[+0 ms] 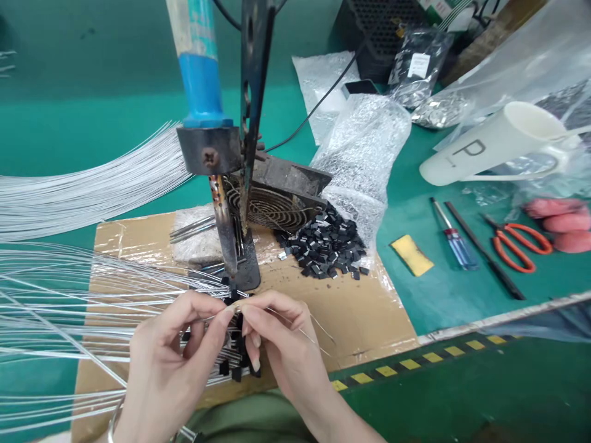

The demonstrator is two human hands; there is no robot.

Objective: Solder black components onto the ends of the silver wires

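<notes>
My left hand (178,351) pinches a thin wire between thumb and forefinger, just below the tip of a clamped soldering iron (224,227). Touching it fingertip to fingertip, my right hand (281,332) is also closed in a pinch. Thin wire ends (318,332) stick out past its right side. Whatever small piece lies between the fingertips is mostly covered. Beneath both hands are wires with black connectors (237,360) at their ends, resting on a cardboard sheet (360,314). More black connectors (330,243) lie in a heap to the right.
A metal bracket (252,92) and a dusty fan (277,206) stand behind the hands. Bundled grey wires (83,197) stretch leftward. On the right lie a yellow sponge (412,255), screwdriver (459,249), black rod (484,249), orange-handled scissors (519,246) and white mug (494,147).
</notes>
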